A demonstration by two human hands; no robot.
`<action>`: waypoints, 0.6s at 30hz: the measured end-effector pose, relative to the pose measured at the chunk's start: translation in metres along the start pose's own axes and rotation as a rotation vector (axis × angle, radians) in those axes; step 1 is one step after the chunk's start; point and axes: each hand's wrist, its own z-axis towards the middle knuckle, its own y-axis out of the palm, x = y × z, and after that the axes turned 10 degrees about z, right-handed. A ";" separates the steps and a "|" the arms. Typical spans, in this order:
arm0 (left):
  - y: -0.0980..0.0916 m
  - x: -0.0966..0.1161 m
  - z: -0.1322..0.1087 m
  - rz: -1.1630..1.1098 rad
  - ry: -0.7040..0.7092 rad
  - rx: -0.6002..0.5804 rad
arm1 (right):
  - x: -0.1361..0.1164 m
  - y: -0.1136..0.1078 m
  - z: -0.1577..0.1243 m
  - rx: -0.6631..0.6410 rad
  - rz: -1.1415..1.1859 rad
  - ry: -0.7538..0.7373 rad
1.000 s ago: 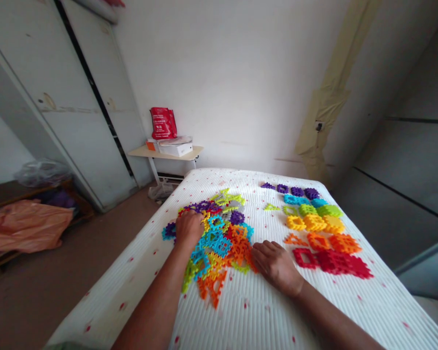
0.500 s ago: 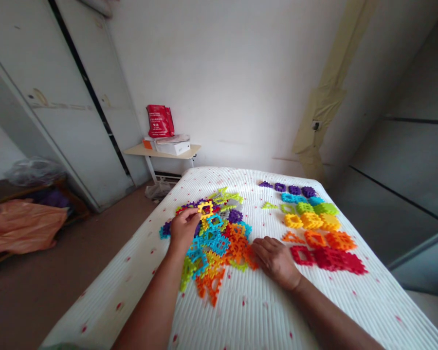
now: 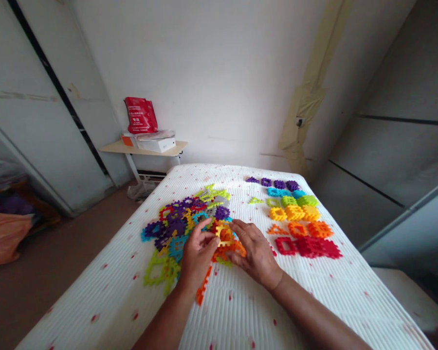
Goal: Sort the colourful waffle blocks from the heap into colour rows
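Observation:
My left hand [image 3: 199, 250] pinches a yellow square interlocking piece [image 3: 219, 239] with an open middle, holding it above the pile. Close to its right side is my right hand [image 3: 254, 253], thumb and fingers apart; whether a fingertip touches the piece I cannot tell. Under and around both hands spreads a mixed pile of toothed plastic pieces: a purple piece [image 3: 176, 226], a blue piece [image 3: 177, 248], a lime-green piece [image 3: 156, 272] and an orange piece [image 3: 203, 287] among them. My hands hide part of this pile.
On the right of the white quilted bed [image 3: 241, 311], pieces lie in colour rows: purple [image 3: 279, 184], blue [image 3: 277, 192], green [image 3: 288, 201], yellow [image 3: 295, 212], orange [image 3: 319, 229] and red [image 3: 310, 246]. A small table [image 3: 113, 147] by the wall bears boxes and a red bag [image 3: 140, 115].
My left hand has brought the yellow piece rightward and nearer to me. My right hand has lifted off the bed beside the pile and come to the piece. The view has turned slightly right.

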 end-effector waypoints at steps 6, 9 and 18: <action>0.009 0.000 -0.007 0.057 0.006 -0.063 | -0.005 -0.001 0.003 -0.110 -0.062 0.109; 0.010 -0.003 -0.008 0.061 0.011 -0.091 | -0.006 -0.001 0.004 -0.155 -0.085 0.112; 0.008 -0.018 -0.004 0.263 0.163 -0.011 | 0.039 -0.044 0.017 -0.211 -0.102 0.125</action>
